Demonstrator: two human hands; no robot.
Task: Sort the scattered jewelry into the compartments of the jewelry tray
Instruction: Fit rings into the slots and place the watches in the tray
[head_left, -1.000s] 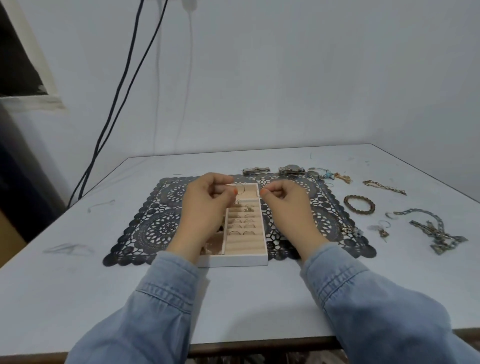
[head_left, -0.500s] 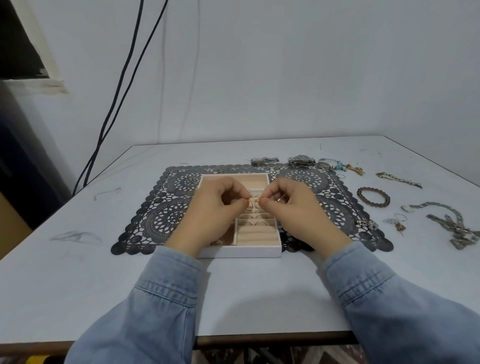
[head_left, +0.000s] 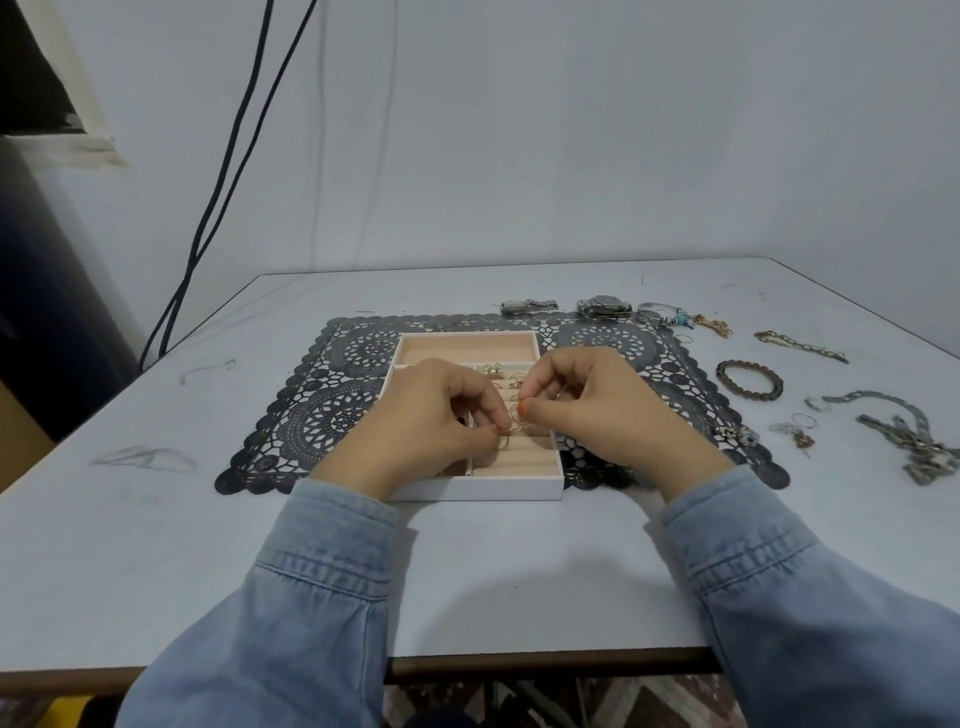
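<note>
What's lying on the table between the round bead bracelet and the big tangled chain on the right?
In the head view, small hoop earrings and a thin chain end lie between the bracelet and the tangled chain.

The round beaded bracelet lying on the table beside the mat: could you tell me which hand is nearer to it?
Right. The right hand is over the tray, just across the mat from the bracelet; the left hand lies farther away, beyond the right.
</note>
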